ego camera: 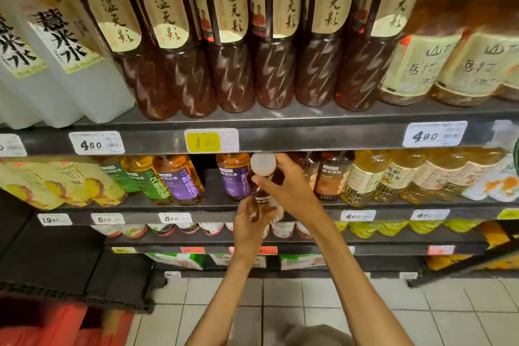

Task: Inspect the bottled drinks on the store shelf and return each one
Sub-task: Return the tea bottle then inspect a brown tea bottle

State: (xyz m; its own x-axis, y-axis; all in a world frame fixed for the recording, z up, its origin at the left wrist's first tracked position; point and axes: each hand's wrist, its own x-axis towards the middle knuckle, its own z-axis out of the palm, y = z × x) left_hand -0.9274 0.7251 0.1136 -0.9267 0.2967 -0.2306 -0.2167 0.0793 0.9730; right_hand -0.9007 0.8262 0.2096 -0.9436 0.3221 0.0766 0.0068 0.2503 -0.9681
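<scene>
We judge this as mid-inspection: one bottle (262, 194) is off the shelf (140, 206), held in front of the middle row. Left hand (247, 220) grips its lower body from below; right hand (283, 188) grips higher up, fingers curled round the neck just under the white cap (263, 164). Both hands clamp it, close together. The next move likely calls for turning it, then sliding it back into the gap beside the purple-label bottle (233, 177).
</scene>
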